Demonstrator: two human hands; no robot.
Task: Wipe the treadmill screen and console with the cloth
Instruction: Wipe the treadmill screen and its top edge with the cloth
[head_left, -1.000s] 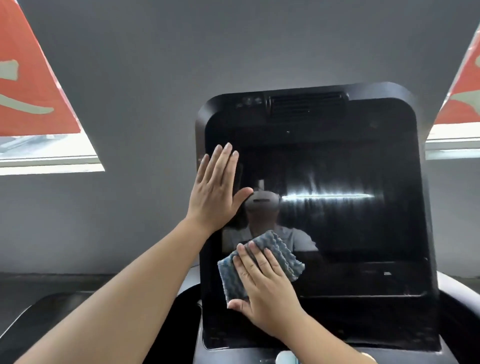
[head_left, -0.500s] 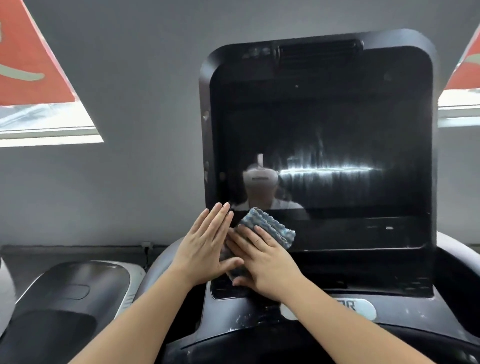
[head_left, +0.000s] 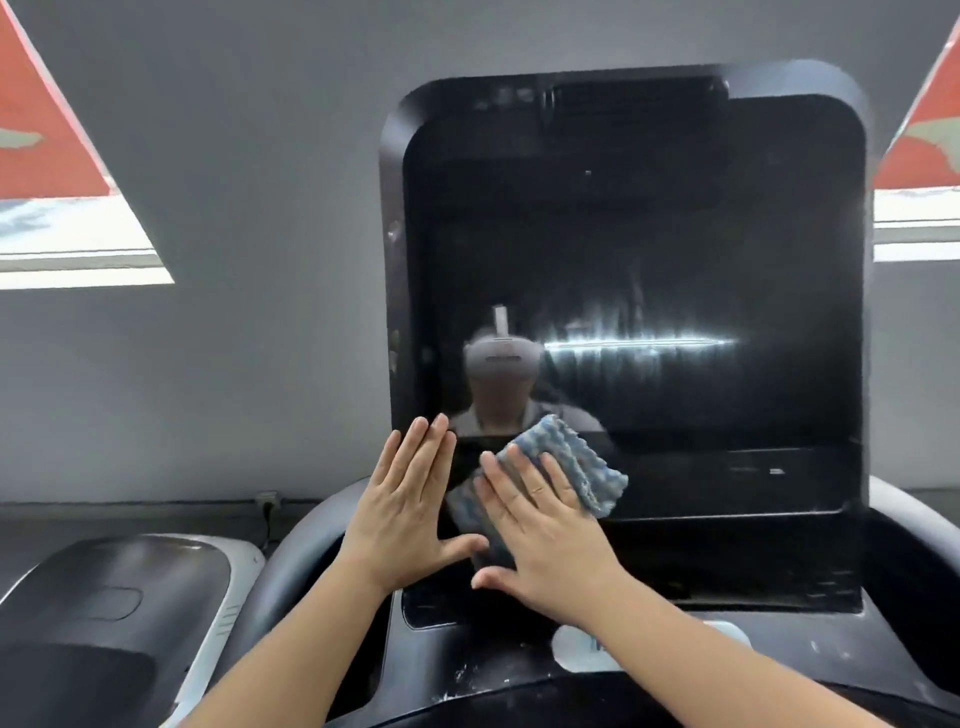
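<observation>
**Cloth at the screen's lower left**

Head view: I see my right hand (head_left: 540, 540) pressing the cloth (head_left: 566, 467) flat-fingered against the screen (head_left: 649, 270), at its lower-left corner. My left hand (head_left: 410, 514), fingers straight and released, lies just left of the cloth on the screen's edge.

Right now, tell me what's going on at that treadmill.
A person is wiping the treadmill screen. The right hand presses a blue-grey cloth flat against the screen's lower left part, fingers straight. The left hand lies flat beside it at the screen's left edge. White specks show on the console below.
</observation>
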